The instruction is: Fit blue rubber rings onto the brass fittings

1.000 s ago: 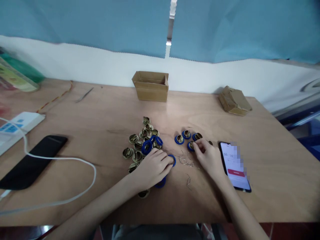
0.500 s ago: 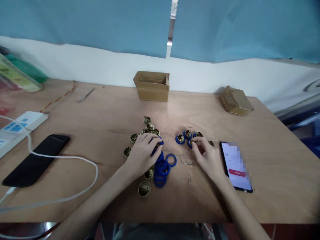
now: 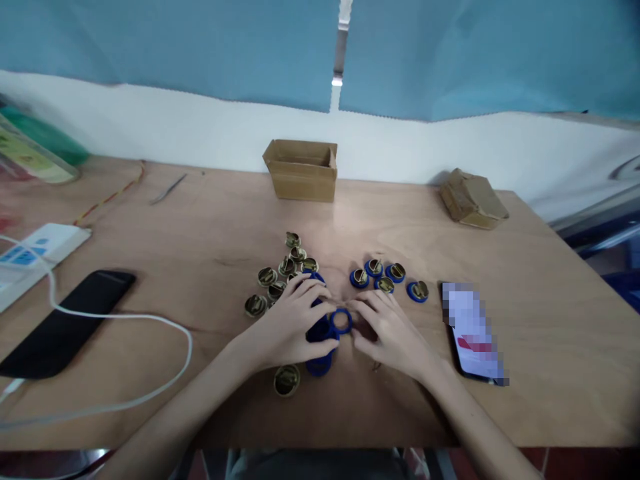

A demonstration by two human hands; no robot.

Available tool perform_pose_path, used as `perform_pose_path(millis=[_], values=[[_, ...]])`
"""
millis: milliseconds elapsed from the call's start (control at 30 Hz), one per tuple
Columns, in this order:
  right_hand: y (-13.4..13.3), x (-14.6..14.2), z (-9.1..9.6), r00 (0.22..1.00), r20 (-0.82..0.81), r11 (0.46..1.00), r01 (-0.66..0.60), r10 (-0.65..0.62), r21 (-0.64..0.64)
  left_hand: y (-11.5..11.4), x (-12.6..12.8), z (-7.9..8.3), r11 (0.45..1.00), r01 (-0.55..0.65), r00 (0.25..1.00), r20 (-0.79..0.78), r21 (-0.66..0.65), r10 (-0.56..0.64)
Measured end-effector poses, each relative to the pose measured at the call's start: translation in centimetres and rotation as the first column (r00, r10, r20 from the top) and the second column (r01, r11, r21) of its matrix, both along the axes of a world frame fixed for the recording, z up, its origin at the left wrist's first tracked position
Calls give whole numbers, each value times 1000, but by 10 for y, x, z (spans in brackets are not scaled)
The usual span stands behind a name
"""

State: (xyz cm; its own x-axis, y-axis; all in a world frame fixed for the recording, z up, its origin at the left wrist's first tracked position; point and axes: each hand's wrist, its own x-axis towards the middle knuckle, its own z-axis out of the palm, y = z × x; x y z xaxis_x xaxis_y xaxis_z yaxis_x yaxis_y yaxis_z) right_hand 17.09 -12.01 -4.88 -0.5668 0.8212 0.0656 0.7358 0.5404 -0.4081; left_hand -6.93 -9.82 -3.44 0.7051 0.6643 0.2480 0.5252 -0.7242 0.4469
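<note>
My left hand (image 3: pixel 297 320) lies over a pile of blue rings (image 3: pixel 320 365), fingers apart and thumb stretched to the right. Just beyond its fingertips is a single blue ring (image 3: pixel 342 332) flat on the table. My right hand (image 3: pixel 393 330) is on that ring's other side, its fingers reaching left and its thumb apart from them. Neither hand shows anything held. Several brass-coloured round metal pieces (image 3: pixel 267 276) lie to the left of and behind my left hand. Similar pieces seated in blue rings (image 3: pixel 385 285) form a group beyond my right hand.
An open cardboard box (image 3: pixel 304 181) stands at the back, and another cardboard box (image 3: pixel 473 199) at the back right. A lit phone (image 3: pixel 473 340) lies to the right. On the left are a dark phone (image 3: pixel 70 323), a white cable (image 3: pixel 187 347), a power strip (image 3: pixel 47 250) and tweezers (image 3: pixel 169 189).
My right hand has moved left and nearer, away from the ringed metal pieces, which now show fully. My left hand has come slightly nearer, its thumb lower and further from the fingers.
</note>
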Motion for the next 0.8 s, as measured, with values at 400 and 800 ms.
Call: perform_pose_path(millis=[400,800], values=[[13,30,11,992,-6,990,123,-123,63,-1,1,-4,998,-4,1000,-18,58,5],[10,25,-9,997,-78,990,4,-16,-143,1,6,-6,993,25,992,122,116,-39]])
